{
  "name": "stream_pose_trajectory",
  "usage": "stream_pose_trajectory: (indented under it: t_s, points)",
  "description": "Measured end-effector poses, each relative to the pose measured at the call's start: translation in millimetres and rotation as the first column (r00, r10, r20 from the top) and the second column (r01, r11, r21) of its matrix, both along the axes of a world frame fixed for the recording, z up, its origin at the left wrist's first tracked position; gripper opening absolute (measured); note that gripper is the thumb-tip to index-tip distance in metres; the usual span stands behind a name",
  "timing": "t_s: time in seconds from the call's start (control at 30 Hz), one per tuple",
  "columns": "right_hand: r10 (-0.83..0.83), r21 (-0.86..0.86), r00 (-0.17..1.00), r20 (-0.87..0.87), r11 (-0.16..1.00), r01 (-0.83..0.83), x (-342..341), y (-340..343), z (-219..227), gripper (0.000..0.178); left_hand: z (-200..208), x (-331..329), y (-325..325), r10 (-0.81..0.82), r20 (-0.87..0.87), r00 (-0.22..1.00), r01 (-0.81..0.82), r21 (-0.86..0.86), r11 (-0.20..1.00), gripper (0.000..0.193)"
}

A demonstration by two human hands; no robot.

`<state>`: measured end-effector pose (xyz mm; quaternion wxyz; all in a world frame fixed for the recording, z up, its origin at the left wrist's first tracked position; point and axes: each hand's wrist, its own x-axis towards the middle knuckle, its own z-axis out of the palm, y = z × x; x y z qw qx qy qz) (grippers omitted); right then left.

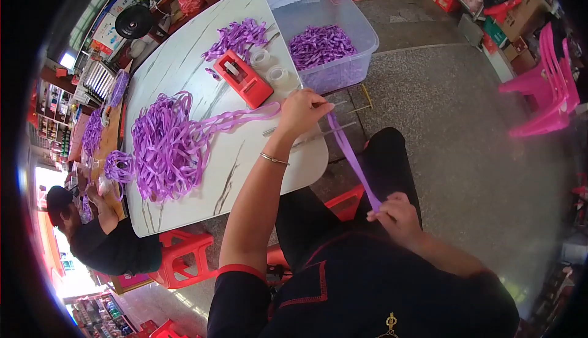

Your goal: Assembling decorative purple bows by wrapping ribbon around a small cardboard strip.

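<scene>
A purple ribbon (351, 157) runs taut and slanting between my two hands, off the table's right edge and over my leg. At its upper end my left hand (304, 111) is closed in a pinch, beside two thin metal rods (334, 130) that stick out past the table edge. Lower and to the right, my right hand (397, 217) grips the ribbon's other end between thumb and fingers. Left of my left wrist, more ribbon strands lead back to a big tangled heap of purple ribbon (165, 145) on the white marbled table (245, 182).
A red tape dispenser (244, 81), clear tape rolls (277, 75) and a small pile of purple ribbon pieces (236, 37) lie farther back. A clear plastic bin (343, 71) holds many more. Another person (110, 234) sits at the left; a pink chair (545, 87) stands far right.
</scene>
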<state>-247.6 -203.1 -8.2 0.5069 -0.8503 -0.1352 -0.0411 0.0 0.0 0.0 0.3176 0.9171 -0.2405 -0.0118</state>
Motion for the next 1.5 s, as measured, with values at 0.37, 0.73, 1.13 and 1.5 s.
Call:
stream_pose_trajectory:
  t_s: [0.37,0.73,1.13,1.5]
  points:
    - [0.156,-0.082,0.971,0.179,0.986,-0.143,-47.5,-13.8,1.9,0.010,-4.1,-2.3,-0.5,-0.024,-0.014,1.000,0.024,0.024,0.999,0.021]
    - [0.038,0.137,0.986,-0.163,0.990,-0.016,-66.3,-15.5,-6.7,0.005,0.7,-4.2,-0.4,-0.043,-0.062,0.997,0.041,-0.023,0.999,0.027]
    - [0.062,0.146,0.974,-0.220,0.989,-0.030,-65.0,-16.8,-2.7,0.006,-1.7,-5.4,-4.8,-0.033,0.047,0.998,0.029,0.083,0.996,0.024]
    - [0.215,0.218,0.976,0.021,0.952,-0.215,-47.1,-21.3,31.7,0.011,-5.3,-7.2,-4.9,0.023,0.020,1.000,-0.025,0.087,0.996,0.022]
